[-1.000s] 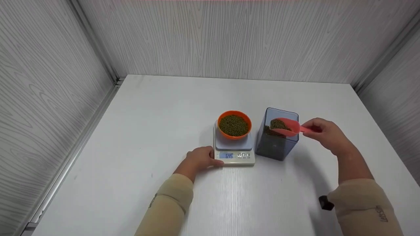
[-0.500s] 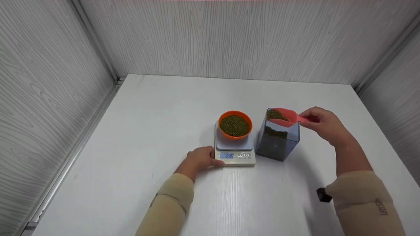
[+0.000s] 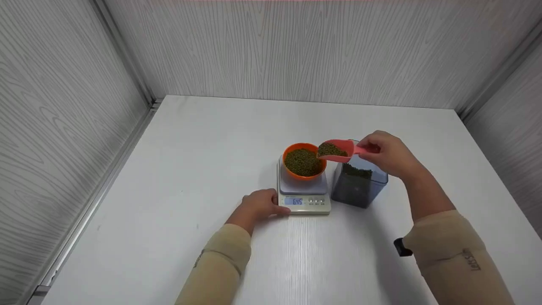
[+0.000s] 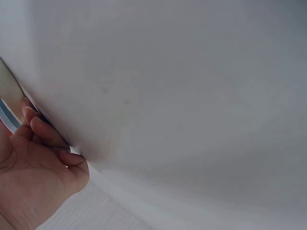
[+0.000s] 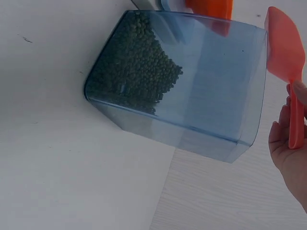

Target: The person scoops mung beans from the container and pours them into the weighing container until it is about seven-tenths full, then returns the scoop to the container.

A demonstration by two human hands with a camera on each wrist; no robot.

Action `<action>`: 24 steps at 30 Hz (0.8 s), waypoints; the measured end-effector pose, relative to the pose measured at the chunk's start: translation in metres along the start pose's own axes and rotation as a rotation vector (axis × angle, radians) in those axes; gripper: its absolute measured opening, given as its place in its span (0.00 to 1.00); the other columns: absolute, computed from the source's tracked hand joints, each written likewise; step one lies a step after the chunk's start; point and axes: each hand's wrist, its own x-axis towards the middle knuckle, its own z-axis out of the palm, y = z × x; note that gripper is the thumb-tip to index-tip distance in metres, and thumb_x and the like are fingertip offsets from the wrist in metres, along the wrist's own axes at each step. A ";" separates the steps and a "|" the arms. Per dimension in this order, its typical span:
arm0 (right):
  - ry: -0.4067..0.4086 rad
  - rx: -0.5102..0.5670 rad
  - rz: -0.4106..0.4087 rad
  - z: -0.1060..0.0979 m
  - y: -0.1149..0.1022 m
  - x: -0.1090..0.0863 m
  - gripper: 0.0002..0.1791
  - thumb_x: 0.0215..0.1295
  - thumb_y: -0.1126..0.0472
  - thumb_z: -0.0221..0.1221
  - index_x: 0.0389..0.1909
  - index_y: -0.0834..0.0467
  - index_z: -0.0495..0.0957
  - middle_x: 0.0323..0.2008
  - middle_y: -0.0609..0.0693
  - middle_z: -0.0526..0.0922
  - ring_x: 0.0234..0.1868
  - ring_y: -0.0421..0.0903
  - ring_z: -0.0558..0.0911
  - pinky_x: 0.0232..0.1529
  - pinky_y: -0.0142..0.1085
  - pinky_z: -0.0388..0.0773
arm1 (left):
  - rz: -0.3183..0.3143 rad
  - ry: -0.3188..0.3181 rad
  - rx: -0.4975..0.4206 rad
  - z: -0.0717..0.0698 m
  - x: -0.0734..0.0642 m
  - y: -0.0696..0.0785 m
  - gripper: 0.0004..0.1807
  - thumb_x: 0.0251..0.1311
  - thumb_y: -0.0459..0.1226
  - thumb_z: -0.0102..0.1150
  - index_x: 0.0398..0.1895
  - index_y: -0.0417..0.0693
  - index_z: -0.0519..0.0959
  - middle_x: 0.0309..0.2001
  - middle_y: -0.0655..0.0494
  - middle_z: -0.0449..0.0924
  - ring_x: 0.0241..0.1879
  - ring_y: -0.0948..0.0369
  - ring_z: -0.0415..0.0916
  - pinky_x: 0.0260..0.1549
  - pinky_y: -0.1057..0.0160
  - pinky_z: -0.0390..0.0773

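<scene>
My right hand point(image 3: 389, 152) grips the handle of a red scoop point(image 3: 345, 156) heaped with small green beans. The scoop's lip hangs at the right rim of an orange bowl point(image 3: 292, 171), which is filled with similar beans point(image 3: 302, 162). The bowl stands on a white digital kitchen scale point(image 3: 315, 207), whose display appears to read 645. At the scale's front left corner, my left hand point(image 3: 259, 204) holds its edge, thumb over the front and fingers curled along the side. Beans also lie inside a clear bluish square container point(image 5: 216, 81), below my right hand.
The container stands close to the right side of the scale on the white table point(image 3: 203, 148). Grey wood-grain panels point(image 3: 271, 51) close off the back and both sides. A small black object point(image 3: 402, 247) sits at the right sleeve.
The loaded scoop has risen out of the container and moved left to the bowl's rim with my right hand. My left hand stays on the scale, and the display reading looks the same.
</scene>
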 end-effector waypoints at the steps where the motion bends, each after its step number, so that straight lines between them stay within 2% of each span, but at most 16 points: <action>1: -0.051 -0.043 0.009 0.003 0.021 0.011 0.10 0.62 0.65 0.56 0.42 0.66 0.76 0.37 0.55 0.73 0.39 0.48 0.72 0.42 0.38 0.73 | 0.019 -0.009 0.008 0.012 0.019 -0.015 0.20 0.50 0.54 0.62 0.26 0.49 0.68 0.24 0.58 0.67 0.33 0.58 0.67 0.40 0.57 0.62; 2: -0.078 -0.065 0.009 0.008 0.042 0.021 0.11 0.62 0.62 0.57 0.43 0.64 0.76 0.41 0.58 0.73 0.41 0.53 0.72 0.43 0.43 0.73 | 0.039 -0.019 -0.002 0.022 0.036 -0.029 0.23 0.48 0.57 0.62 0.28 0.50 0.69 0.25 0.58 0.68 0.33 0.57 0.67 0.40 0.55 0.62; 3: -0.088 -0.070 -0.015 0.011 0.057 0.028 0.12 0.62 0.60 0.57 0.43 0.62 0.77 0.40 0.57 0.73 0.41 0.52 0.72 0.43 0.42 0.73 | 0.073 -0.029 -0.017 0.029 0.049 -0.040 0.24 0.46 0.59 0.62 0.29 0.50 0.70 0.25 0.58 0.69 0.33 0.58 0.67 0.40 0.54 0.62; 5: -0.080 -0.115 -0.027 0.016 0.065 0.035 0.11 0.61 0.60 0.58 0.41 0.61 0.78 0.39 0.56 0.73 0.40 0.52 0.72 0.43 0.45 0.74 | 0.072 -0.039 -0.031 0.033 0.059 -0.047 0.25 0.42 0.61 0.63 0.28 0.52 0.70 0.26 0.59 0.70 0.32 0.58 0.67 0.41 0.53 0.62; 10: -0.067 -0.213 -0.024 0.022 0.058 0.040 0.09 0.59 0.64 0.59 0.41 0.60 0.79 0.37 0.53 0.73 0.39 0.50 0.73 0.43 0.45 0.74 | 0.034 -0.039 -0.023 0.037 0.064 -0.048 0.25 0.40 0.61 0.64 0.28 0.53 0.70 0.26 0.59 0.71 0.32 0.59 0.67 0.42 0.53 0.63; 16: -0.082 -0.281 -0.053 0.024 0.049 0.042 0.11 0.58 0.68 0.57 0.42 0.61 0.78 0.38 0.55 0.73 0.40 0.51 0.75 0.43 0.45 0.75 | 0.036 -0.034 -0.003 0.037 0.064 -0.047 0.24 0.42 0.61 0.63 0.27 0.54 0.70 0.25 0.60 0.70 0.31 0.60 0.67 0.41 0.54 0.63; 24: -0.081 -0.349 -0.091 0.028 0.035 0.046 0.10 0.55 0.70 0.59 0.39 0.60 0.79 0.37 0.53 0.73 0.36 0.49 0.73 0.40 0.43 0.75 | 0.029 -0.026 -0.002 0.038 0.067 -0.047 0.24 0.42 0.62 0.63 0.26 0.54 0.70 0.24 0.61 0.70 0.31 0.60 0.67 0.41 0.54 0.63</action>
